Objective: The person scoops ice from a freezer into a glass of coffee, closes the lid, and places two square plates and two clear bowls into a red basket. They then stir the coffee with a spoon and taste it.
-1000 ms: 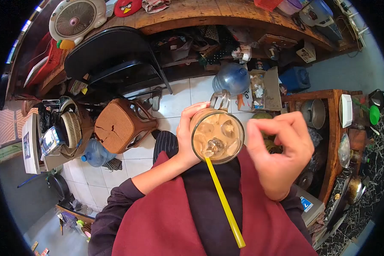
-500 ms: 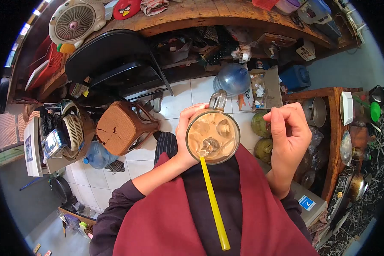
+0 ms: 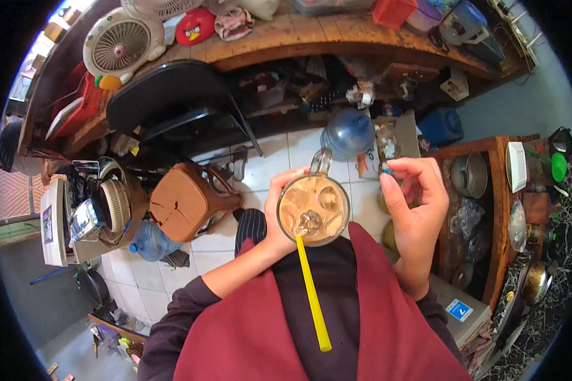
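A glass mug (image 3: 313, 209) of light-brown iced drink is held upright over my lap, with its handle pointing away from me. My left hand (image 3: 276, 219) wraps round its left side. Out of the drink, at the near edge, leans a long yellow straw (image 3: 314, 298). To the right of the mug and apart from it, my right hand (image 3: 419, 209) is raised with curled fingers. Its thumb and index fingertips come close together around a tiny bluish speck that I cannot make out.
A wooden counter (image 3: 267, 39) with a fan (image 3: 122, 47) runs across the back. Below are a black chair (image 3: 165, 101), brown stool (image 3: 178, 203) and blue water jug (image 3: 349, 133). Wooden shelving (image 3: 492, 209) stands right; a box of items (image 3: 102, 219) is at left.
The view has shifted slightly. The mug sits a little lower and further left relative to the background. My right hand's thumb and index fingertips have parted slightly, with a bluish speck now visible between them.
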A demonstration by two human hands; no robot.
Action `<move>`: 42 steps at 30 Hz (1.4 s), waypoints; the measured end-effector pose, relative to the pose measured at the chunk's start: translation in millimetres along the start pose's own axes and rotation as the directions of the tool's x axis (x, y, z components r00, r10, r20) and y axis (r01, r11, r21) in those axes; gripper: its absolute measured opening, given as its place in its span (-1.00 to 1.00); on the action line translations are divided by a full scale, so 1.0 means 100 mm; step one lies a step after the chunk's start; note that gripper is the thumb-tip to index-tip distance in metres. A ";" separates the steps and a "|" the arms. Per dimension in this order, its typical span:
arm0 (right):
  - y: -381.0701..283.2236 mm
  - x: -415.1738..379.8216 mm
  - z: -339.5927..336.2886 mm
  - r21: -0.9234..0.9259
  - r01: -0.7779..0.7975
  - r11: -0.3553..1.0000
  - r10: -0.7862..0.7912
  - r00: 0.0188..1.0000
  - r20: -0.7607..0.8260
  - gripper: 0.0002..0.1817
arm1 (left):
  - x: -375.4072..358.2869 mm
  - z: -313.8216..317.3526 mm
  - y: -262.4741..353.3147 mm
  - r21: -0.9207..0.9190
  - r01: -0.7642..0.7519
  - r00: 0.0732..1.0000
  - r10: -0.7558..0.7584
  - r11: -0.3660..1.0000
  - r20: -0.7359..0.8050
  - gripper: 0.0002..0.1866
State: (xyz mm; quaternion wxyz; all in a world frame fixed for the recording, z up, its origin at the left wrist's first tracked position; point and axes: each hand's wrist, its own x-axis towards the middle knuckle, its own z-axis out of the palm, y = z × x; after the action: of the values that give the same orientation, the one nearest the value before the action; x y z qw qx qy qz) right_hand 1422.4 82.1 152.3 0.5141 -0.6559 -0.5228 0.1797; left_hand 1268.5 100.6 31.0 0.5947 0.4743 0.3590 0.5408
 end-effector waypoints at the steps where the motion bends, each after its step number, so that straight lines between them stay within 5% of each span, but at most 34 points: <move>1: 0.03 0.01 -0.02 -0.023 -0.006 1.000 0.006 1.000 -0.007 -0.85 | 0.04 0.00 0.05 0.000 -0.027 1.000 0.027 1.000 0.007 -0.33; 3: 0.11 0.08 -0.05 -0.045 0.010 0.999 -0.011 0.999 -0.031 -0.84 | 0.11 -0.01 0.18 0.251 -0.159 0.985 0.137 0.955 0.104 -0.32; 4: 0.16 0.11 -0.07 -0.056 0.003 0.998 -0.005 1.000 -0.025 -0.85 | 0.05 -0.16 -0.29 -0.007 0.156 0.987 -0.156 0.988 0.026 -0.32; 5: 0.22 0.12 -0.08 -0.070 -0.015 0.997 0.014 1.000 -0.014 -0.86 | 0.06 -0.19 -0.29 -0.006 0.151 0.988 -0.151 0.988 0.034 -0.32; 7: 0.33 0.19 -0.09 -0.073 0.002 0.997 -0.002 1.000 -0.001 -0.87 | 0.04 -0.27 -0.27 0.504 -0.086 0.983 -0.010 0.859 0.184 -0.32; 12: 0.42 0.71 0.08 -0.133 0.036 0.990 -0.031 0.999 0.039 -0.76 | 0.41 -0.33 -0.22 0.515 -0.173 0.969 0.052 0.840 0.241 -0.32; 14: 0.59 1.08 0.12 -0.247 0.087 0.965 -0.070 0.995 0.076 -0.56 | 0.69 -0.20 0.04 0.274 -0.092 0.985 0.047 0.957 0.167 -0.32; 15: 0.63 1.28 0.15 -0.263 0.035 0.964 -0.026 0.999 0.039 -0.55 | 0.83 -0.15 0.09 0.138 -0.052 0.991 0.034 0.989 0.128 -0.32; 19: 0.98 2.30 0.12 -0.415 0.025 0.910 -0.099 0.983 -0.158 -0.53 | 1.42 -0.20 -0.10 0.240 -0.115 0.984 0.077 0.964 0.163 -0.33; 21: 1.15 2.88 0.07 -0.511 0.007 0.860 -0.136 0.967 -0.217 -0.54 | 1.73 -0.25 -0.29 0.116 0.004 0.992 -0.019 0.993 0.128 -0.35; 23: 1.41 3.54 0.02 -0.554 0.004 0.832 -0.173 0.952 -0.253 -0.59 | 2.09 -0.18 -0.21 0.216 -0.107 0.982 0.070 0.970 0.174 -0.38; 25: 1.67 4.25 0.00 -0.665 0.046 0.746 -0.249 0.944 -0.215 -0.68 | 2.41 -0.18 -0.31 0.120 -0.068 0.987 0.049 0.990 0.152 -0.42; 35: 2.31 6.26 0.28 -0.983 -0.026 0.183 0.177 0.984 0.007 -0.70 | 3.37 -0.33 -0.72 0.289 0.163 0.947 -0.232 0.943 0.221 -0.41; 38: 2.63 6.59 0.21 -0.919 -0.006 0.394 0.398 0.902 0.164 -0.45 | 3.42 -0.16 -0.66 0.279 0.137 0.969 -0.187 0.950 0.163 -0.42; 39: 2.52 6.50 0.24 -0.884 -0.034 0.466 0.424 0.886 0.189 -0.56 | 3.41 -0.08 -0.66 0.253 0.116 0.982 -0.149 0.960 0.116 -0.43; 40: 2.72 6.66 0.20 -0.867 -0.009 0.499 0.427 0.873 0.237 -0.64 | 3.46 0.04 -0.58 0.272 -0.134 0.981 0.089 0.953 0.172 -0.44; 42: 2.83 6.86 0.13 -0.856 0.001 0.518 0.511 0.802 0.310 -0.78 | 3.40 0.13 -0.69 0.257 -0.002 0.995 -0.024 0.966 0.099 -0.44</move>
State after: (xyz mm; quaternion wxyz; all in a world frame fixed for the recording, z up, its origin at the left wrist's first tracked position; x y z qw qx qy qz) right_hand 1820.8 707.0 109.8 -0.0521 -0.8132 -0.5560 0.1642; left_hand 1354.6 435.7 -1.5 0.5488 0.5720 0.3979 0.4618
